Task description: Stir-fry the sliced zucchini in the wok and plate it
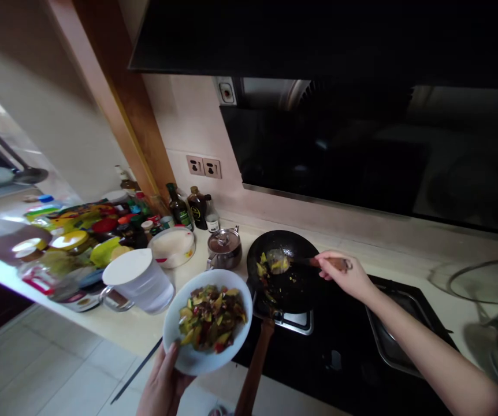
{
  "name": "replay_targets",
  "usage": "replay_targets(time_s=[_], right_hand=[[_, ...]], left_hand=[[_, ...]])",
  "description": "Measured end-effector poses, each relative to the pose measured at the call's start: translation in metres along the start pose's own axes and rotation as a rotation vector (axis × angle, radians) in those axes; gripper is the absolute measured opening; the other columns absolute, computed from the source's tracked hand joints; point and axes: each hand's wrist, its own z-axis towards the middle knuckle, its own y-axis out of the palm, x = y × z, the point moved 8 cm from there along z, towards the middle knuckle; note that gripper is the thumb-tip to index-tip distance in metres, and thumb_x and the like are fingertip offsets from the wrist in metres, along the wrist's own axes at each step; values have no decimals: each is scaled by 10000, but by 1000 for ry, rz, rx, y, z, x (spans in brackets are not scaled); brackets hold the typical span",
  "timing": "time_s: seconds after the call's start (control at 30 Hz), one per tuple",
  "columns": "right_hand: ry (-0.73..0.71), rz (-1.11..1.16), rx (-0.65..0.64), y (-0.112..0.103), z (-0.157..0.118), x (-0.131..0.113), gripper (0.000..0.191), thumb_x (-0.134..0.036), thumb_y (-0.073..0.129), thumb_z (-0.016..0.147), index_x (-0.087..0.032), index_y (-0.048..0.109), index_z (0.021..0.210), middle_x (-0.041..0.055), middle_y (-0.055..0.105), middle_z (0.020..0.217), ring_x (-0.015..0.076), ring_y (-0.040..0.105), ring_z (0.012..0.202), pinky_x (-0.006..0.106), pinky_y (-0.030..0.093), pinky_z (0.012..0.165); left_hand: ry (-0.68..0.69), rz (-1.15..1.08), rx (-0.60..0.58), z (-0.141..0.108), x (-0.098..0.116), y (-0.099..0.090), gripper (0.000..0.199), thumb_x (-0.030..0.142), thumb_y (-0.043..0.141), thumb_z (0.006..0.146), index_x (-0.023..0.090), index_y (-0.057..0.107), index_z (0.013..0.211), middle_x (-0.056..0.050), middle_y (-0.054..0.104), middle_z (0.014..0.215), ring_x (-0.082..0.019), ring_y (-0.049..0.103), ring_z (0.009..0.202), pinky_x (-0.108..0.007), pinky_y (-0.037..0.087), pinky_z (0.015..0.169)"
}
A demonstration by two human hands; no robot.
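Observation:
My left hand (162,384) is low in the view and holds up a white plate (175,329) by its edge. Heaped on the plate is a stir-fry of yellow-green and dark red pieces (212,318). The plate's rim is close to a black wok (294,289), which sits on a gas burner. My right hand (344,276) grips a wooden-handled wok spatula (307,262) whose blade is inside the wok, among a little food. The wok's long wooden handle (253,370) points toward me.
The black hob (339,364) holds a metal tray (391,329) to the right. Along the left counter stand a white lidded jug (138,280), a steel pot (225,248), a white tub (171,247), dark bottles (179,208) and crowded packets. A glass lid (487,283) lies right; a range hood overhangs.

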Motion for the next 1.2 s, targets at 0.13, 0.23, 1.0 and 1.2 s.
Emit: replay_targets(time_s=[0.13, 0.23, 1.0, 1.2], right_hand=[[-504, -448, -201, 40, -37, -36, 241, -280, 488, 900, -207, 665, 1046, 72, 644, 879, 133, 608, 669, 268, 512, 637], [-582, -513, -390, 52, -64, -40, 262, -227, 441, 921, -186, 651, 1072, 53, 607, 809, 105, 551, 597, 230, 453, 570], [-472, -931, -345, 53, -23, -70, 212, -208, 480, 875, -196, 684, 930, 60, 647, 791, 147, 614, 627, 255, 476, 596], [-439, -584, -412, 47, -31, -87, 208, -234, 504, 869, -218, 687, 968, 48, 695, 901, 147, 657, 756, 266, 519, 702]], left_hand=[[1, -42, 10, -1, -4, -13, 733, 364, 827, 573, 319, 531, 1242, 22, 666, 941, -129, 632, 654, -225, 571, 589], [8, -42, -11, 0, -4, -14, 679, 345, 821, 590, 328, 548, 1211, 21, 660, 946, -127, 628, 660, -223, 572, 588], [-10, -46, -61, -5, -12, 0, 729, 371, 819, 584, 336, 517, 1247, 11, 671, 980, -152, 636, 689, -255, 578, 592], [-2, -27, -47, -7, -12, 1, 631, 383, 762, 658, 319, 527, 1240, -16, 660, 1017, -155, 637, 709, -253, 570, 598]])
